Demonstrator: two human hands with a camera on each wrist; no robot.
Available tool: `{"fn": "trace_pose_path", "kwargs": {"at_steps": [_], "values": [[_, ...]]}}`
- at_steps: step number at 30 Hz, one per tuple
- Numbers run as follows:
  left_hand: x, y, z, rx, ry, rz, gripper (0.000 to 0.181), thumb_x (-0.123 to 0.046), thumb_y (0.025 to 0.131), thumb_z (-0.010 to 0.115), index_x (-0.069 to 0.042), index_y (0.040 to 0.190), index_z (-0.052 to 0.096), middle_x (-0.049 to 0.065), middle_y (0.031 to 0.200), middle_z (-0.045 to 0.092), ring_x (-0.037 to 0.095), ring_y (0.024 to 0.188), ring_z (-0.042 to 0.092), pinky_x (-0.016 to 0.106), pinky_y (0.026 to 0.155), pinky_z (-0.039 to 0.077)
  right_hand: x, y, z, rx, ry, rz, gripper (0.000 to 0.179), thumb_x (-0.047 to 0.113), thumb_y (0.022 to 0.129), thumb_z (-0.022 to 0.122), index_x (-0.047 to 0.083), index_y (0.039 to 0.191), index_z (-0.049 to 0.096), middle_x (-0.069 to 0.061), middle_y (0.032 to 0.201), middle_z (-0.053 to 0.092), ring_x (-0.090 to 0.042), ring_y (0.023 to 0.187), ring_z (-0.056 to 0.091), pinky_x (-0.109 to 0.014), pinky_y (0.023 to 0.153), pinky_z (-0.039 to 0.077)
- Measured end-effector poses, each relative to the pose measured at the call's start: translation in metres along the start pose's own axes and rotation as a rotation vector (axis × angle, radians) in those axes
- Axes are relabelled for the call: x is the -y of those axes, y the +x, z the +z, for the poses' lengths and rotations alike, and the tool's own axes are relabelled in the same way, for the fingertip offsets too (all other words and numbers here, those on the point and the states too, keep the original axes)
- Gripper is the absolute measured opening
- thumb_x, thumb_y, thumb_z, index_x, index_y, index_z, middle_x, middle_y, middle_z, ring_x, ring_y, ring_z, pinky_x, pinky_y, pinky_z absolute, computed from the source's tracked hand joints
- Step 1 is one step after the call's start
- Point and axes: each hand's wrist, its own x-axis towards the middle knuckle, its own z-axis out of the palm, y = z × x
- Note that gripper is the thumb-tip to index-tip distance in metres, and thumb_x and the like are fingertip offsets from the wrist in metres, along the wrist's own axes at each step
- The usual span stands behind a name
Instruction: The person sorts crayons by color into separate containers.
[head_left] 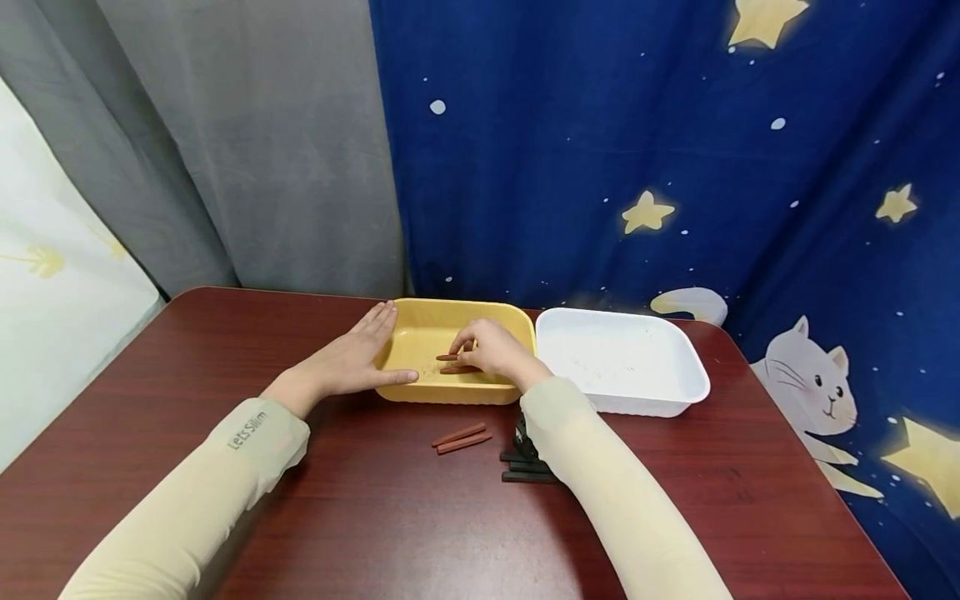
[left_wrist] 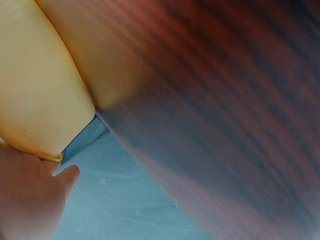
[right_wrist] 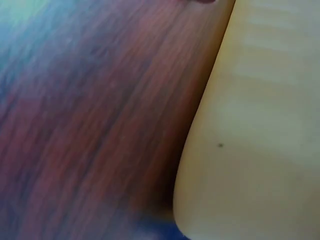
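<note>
Inside the yellow tray (head_left: pixel 420 310), my right hand (head_left: pixel 491 346) pinches a thin reddish-brown stick (head_left: pixel 446 357) close over the bottom. A second reddish-brown stick (head_left: pixel 453 370) shows just below it, its right part behind the fingers. With fingers straight and thumb spread, my left hand (head_left: pixel 352 354) rests against the tray's left end. That same hand (left_wrist: pixel 30 195) appears beside the yellow tray wall (left_wrist: pixel 40 75) in the left wrist view. The right wrist view has the tray's outer wall (right_wrist: pixel 250 125) but not the fingers at work.
Right beside the yellow tray stands a white tray (head_left: pixel 622 354) with small specks in it. Two reddish-brown sticks (head_left: pixel 462 438) lie on the dark red table (head_left: pixel 360 517) in front. Several black sticks (head_left: pixel 525 477) lie partly under the right forearm. Curtains hang behind the table.
</note>
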Motion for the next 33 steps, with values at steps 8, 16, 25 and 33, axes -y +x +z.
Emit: {"fn": "trace_pose_path", "kwargs": {"at_steps": [8, 16, 25, 33], "values": [[-0.001, 0.0, 0.0, 0.004, -0.005, -0.005, 0.119, -0.078, 0.084, 0.053, -0.002, 0.159, 0.001, 0.013, 0.168, -0.005, 0.029, 0.156, -0.004, 0.051, 0.125, 0.012, -0.006, 0.0, 0.002, 0.037, -0.027, 0.051, 0.016, 0.005, 0.091, 0.066, 0.013, 0.093, 0.079, -0.003, 0.097, 0.072, -0.017, 0.089, 0.058, -0.03, 0.085, 0.047], [-0.001, 0.0, 0.0, 0.013, 0.005, -0.01, 0.12, -0.079, 0.084, 0.052, -0.002, 0.159, -0.001, 0.012, 0.168, -0.006, 0.029, 0.156, -0.004, 0.051, 0.125, 0.012, -0.004, -0.004, 0.002, 0.027, -0.036, 0.031, 0.015, 0.009, 0.092, 0.065, 0.012, 0.098, 0.079, -0.002, 0.1, 0.074, -0.017, 0.088, 0.06, -0.03, 0.083, 0.049], [-0.002, 0.0, -0.001, 0.015, 0.001, -0.011, 0.12, -0.079, 0.084, 0.052, -0.002, 0.159, 0.0, 0.011, 0.168, -0.007, 0.029, 0.156, -0.005, 0.051, 0.125, 0.013, -0.004, -0.02, -0.009, -0.057, -0.011, -0.055, 0.016, 0.013, 0.091, 0.067, 0.01, 0.102, 0.077, -0.003, 0.1, 0.073, -0.017, 0.086, 0.06, -0.03, 0.08, 0.05], [-0.002, 0.0, 0.0, 0.006, 0.004, -0.008, 0.119, -0.078, 0.084, 0.053, -0.001, 0.159, 0.001, 0.012, 0.168, -0.006, 0.03, 0.156, -0.003, 0.052, 0.125, 0.013, -0.002, -0.041, -0.016, -0.146, 0.01, -0.155, 0.015, 0.012, 0.09, 0.069, 0.008, 0.101, 0.077, -0.004, 0.091, 0.07, -0.019, 0.088, 0.061, -0.032, 0.083, 0.051]]}}
